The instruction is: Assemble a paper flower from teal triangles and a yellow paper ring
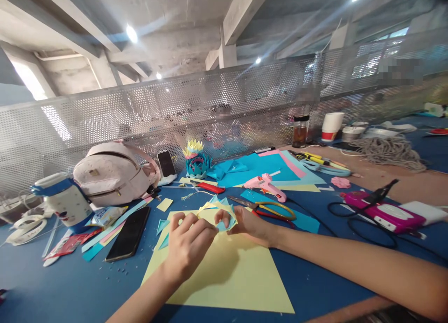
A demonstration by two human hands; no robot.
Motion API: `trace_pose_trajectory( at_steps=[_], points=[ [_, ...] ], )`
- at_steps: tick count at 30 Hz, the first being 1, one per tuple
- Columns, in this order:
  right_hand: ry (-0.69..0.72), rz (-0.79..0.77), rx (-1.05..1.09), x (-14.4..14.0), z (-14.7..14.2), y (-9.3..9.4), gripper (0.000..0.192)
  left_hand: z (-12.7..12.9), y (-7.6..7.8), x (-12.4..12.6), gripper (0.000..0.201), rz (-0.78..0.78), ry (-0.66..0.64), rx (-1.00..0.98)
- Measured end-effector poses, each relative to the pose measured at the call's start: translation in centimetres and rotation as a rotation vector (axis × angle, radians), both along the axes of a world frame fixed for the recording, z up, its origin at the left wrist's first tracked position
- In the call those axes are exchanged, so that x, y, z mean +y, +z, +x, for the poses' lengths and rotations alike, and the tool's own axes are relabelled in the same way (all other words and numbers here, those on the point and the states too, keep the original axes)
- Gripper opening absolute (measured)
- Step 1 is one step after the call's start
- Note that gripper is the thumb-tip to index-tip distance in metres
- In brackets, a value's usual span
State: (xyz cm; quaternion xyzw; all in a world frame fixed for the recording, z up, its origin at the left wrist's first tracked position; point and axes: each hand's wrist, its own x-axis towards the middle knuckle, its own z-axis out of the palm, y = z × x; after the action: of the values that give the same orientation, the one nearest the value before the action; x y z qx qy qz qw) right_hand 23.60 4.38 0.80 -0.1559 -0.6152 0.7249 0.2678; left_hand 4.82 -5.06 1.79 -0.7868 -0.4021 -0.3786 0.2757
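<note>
Left hand [187,241]: forearm rising from the lower edge, wrist bent, back of the hand toward the camera; fingers curled and pressed together at the tips on the left end of the folded paper piece [219,214]
Folded paper piece: small yellow and light blue construction of pointed, creased flaps, held between the two hands just above the yellow sheet [227,276]
Right hand [245,225]: forearm entering from the lower right edge and lying low across the table; fingers bent inward, thumb and forefinger pinching the right end of the paper piece
Yellow sheet: large, flat, matt paper with straight edges, directly beneath both hands
Table [70,285]: smooth dark blue surface, scattered with small paper scraps
Far left of the grip: cylindrical white cup with blue lid [65,199], and a pale pink backpack [112,173] of soft leather-like material
Left of the grip: black smartphone [129,233], glossy, lying flat, beside blue and pink paper strips
Beyond the grip: spiked blue and yellow paper flower [196,160]; red-handled cutter [209,187]
Right of the grip, near: scissors [266,208] with yellow and red loop handles, blades pointing left
Right and beyond: pink glue gun [266,185] on light blue paper sheets
Far right: magenta boxy device [385,213] with black cable; coiled grey rope [388,152]
</note>
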Motion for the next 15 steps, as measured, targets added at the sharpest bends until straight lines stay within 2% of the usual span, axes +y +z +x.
trace_pose_trajectory(
  at_steps=[6, 15],
  points=[
    [-0.007, -0.058, 0.024, -0.20, -0.03, 0.34, 0.032, 0.07, 0.45, 0.65, 0.009, -0.022, -0.013, -0.067],
    [0.021, 0.021, 0.040, -0.26, 0.03, 0.28, 0.029, 0.18, -0.02, 0.77, 0.015, 0.012, -0.008, -0.065]
  ],
)
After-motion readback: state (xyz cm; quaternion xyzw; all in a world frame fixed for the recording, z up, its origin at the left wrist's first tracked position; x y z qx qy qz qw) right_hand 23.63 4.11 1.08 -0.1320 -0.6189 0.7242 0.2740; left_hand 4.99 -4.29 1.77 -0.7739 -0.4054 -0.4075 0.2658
